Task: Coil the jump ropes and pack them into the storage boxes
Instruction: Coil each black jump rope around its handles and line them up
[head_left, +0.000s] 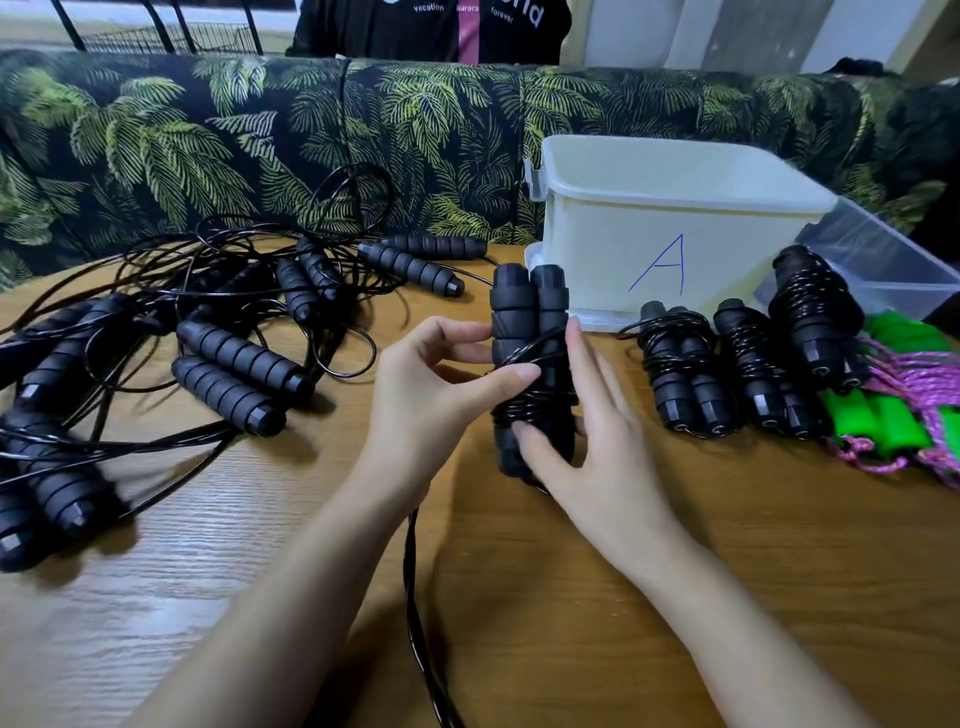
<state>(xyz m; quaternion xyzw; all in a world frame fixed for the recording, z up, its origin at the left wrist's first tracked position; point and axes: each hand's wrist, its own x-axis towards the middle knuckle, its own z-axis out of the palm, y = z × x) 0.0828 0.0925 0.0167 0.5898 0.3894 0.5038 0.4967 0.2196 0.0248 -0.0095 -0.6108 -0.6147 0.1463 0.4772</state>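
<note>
While a pair of black handles (527, 312) is held upright just above the counter (571, 597), near the middle of the scene, a thin black cord (535, 402) is seen wound several times around its middle part. The pair is gripped from the left side by the left hand (431, 395), and the wound cord is pressed by its thumb. The right hand (587, 436) is laid against the right side, its fingers almost straight along the handles and its thumb set across the lower front, so the pair is clamped between both hands. The loose part of the cord (415, 597) is let down between the forearms toward the near edge.

Just behind the handles, a white box (649, 208) marked with a blue letter A is placed on the counter, and a clear box (883, 249) is seen to its right. In front of these boxes, three coiled black ropes (680, 369) are laid side by side, the right one resting partly on a green-handled rope (898, 415) with pink cord. On the left half of the counter, many uncoiled black ropes (234, 353) are spread in a tangle. At the far side, a sofa (234, 130) with a palm-leaf print is seen, and behind it a person in a black shirt (431, 26).
</note>
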